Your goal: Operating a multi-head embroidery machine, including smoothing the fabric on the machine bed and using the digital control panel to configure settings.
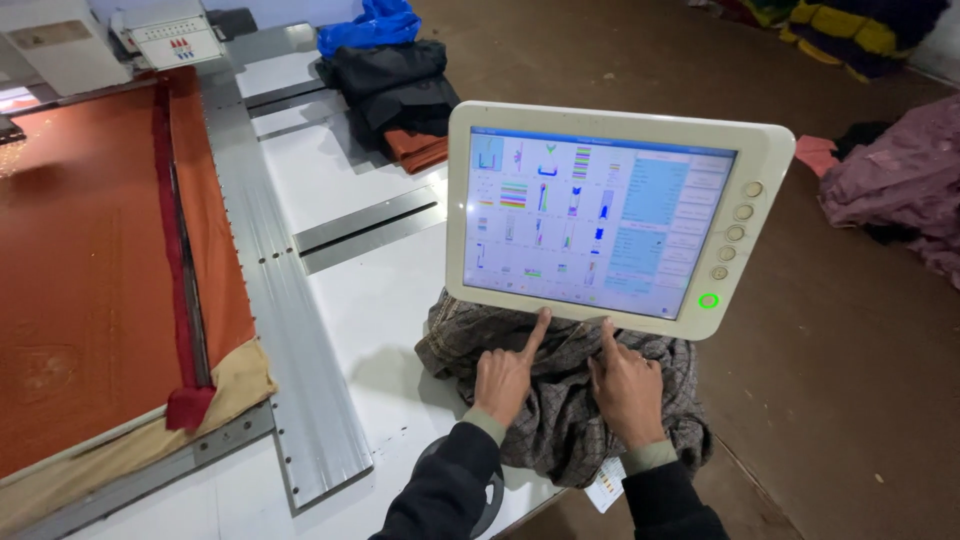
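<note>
While both forefingers point up, the left hand (503,380) touches the bottom edge of the white panel (612,218) and the right hand (627,388) does too, other fingers curled, gripping nothing. Under them lies a grey cloth (560,420); orange fabric (90,270) stretches away left.

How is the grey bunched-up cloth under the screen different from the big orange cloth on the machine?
The grey checked cloth lies crumpled in a heap on the white table; the orange cloth is stretched flat in a frame. The grey checked cloth is small and patterned; the orange cloth is wide and nearly plain. The left hand and right hand rest over the grey one; nothing touches the orange one. Both are fabric.
</note>
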